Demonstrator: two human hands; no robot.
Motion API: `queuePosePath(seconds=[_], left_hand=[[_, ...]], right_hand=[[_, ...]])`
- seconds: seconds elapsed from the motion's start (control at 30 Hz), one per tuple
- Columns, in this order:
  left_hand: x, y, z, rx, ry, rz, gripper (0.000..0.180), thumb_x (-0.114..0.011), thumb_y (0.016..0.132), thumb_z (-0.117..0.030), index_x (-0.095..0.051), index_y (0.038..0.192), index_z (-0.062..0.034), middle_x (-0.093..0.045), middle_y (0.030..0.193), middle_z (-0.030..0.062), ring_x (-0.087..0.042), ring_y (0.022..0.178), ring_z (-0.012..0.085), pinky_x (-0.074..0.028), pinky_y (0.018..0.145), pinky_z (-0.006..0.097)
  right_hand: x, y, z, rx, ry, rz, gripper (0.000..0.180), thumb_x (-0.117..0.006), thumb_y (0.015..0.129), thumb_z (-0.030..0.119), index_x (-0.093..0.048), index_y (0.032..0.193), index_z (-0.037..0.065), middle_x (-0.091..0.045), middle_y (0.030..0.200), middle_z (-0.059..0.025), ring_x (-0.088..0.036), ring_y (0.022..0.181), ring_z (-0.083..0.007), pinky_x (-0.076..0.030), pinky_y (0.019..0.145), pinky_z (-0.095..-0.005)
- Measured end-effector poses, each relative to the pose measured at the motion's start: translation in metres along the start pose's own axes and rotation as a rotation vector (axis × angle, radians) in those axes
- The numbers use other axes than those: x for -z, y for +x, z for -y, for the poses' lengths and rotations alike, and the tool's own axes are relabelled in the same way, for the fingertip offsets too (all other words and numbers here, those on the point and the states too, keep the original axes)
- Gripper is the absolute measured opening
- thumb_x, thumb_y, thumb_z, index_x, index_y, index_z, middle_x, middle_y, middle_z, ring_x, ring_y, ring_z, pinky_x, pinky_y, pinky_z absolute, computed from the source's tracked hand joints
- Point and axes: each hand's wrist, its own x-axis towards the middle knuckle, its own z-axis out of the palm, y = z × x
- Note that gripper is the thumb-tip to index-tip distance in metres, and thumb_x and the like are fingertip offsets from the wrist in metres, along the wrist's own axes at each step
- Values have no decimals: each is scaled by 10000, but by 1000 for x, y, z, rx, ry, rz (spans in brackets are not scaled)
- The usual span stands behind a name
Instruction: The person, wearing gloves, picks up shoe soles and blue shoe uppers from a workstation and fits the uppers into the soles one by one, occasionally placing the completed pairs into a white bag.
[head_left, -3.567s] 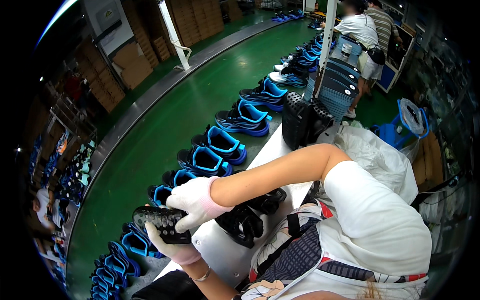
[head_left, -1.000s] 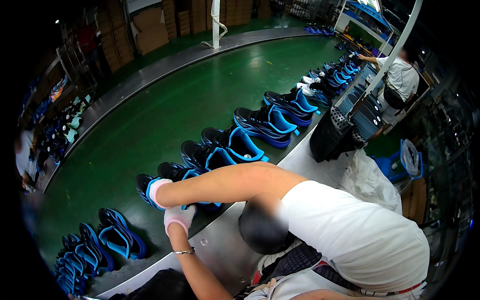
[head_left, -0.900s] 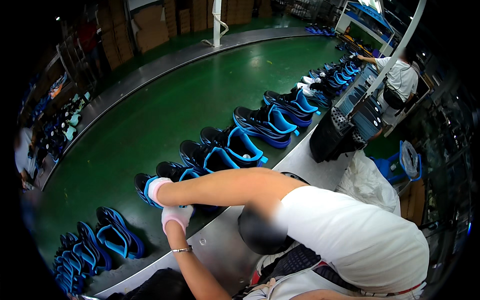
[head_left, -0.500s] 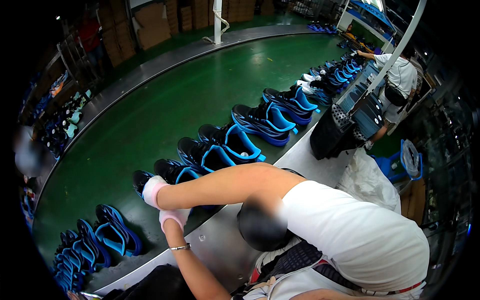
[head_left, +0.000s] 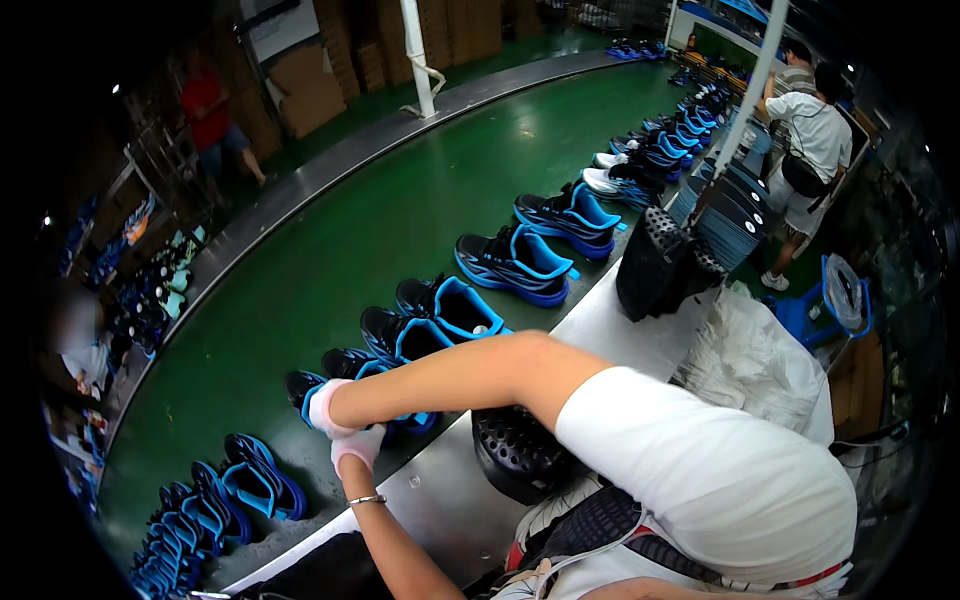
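See right hand (head_left: 328,412) and left hand (head_left: 362,443) close together at the back of the black-and-blue shoe (head_left: 301,385), over green surface (head_left: 200,345). Cannot tell if clamped on it or apart. Hold it steady, go softly, and don't bump the next shoe (head_left: 345,361), just right of it.

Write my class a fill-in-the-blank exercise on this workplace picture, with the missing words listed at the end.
1. The left hand and right hand are close to sneakers lined in ____.
2. A bracelet circles the wearer's ____ wrist.
3. The sneakers stand on a surface coloured ____.
4. Toward the upper left, a person wears a ____ shirt.

Missing words: blue; left; green; red.
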Motion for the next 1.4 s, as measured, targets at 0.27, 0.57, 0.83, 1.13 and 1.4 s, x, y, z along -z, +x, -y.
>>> queuePosePath(seconds=[0.27,0.57,0.83,1.13,1.4], left_hand=[[15,-25,-13,-105,-126,-122,424,-749,720,-404,-723,885,-14,-700,731,141,-665,661,278,-529,669,369],[-1,-63,-9,-266,134,-715,486,-655,827,-365,-611,1261,-150,-549,1311,142,-538,1126,394,-454,957,451],[-22,-115,-46,-406,-98,-751,363,-678,852,-281,-663,1173,-113,-615,1205,124,-579,1092,312,-460,956,389],[-29,-127,-61,-453,-207,-671,276,-674,859,-215,-690,1097,-76,-636,1146,118,-594,1061,290,-468,936,372],[-35,-125,-49,-481,-286,-653,235,-686,854,-180,-698,1057,-62,-652,1072,109,-637,951,271,-500,845,336]], right_hand=[[58,-239,-39,268,117,-170,282,-550,878,298,-670,946,52,-667,859,-149,-649,856,-346,-505,731,-453],[21,-380,-92,87,310,-587,289,-504,916,322,-667,936,84,-667,928,-141,-630,882,-341,-506,768,-424],[0,-437,-79,-76,417,-688,180,-627,875,218,-685,928,56,-671,846,-89,-653,802,-261,-521,710,-342],[-18,-403,-56,66,281,-537,340,-757,743,257,-669,1006,59,-654,1005,-102,-627,923,-281,-518,777,-372],[-14,-402,-69,28,157,-551,401,-729,745,325,-653,1041,65,-644,1008,-90,-586,979,-295,-475,878,-391]])
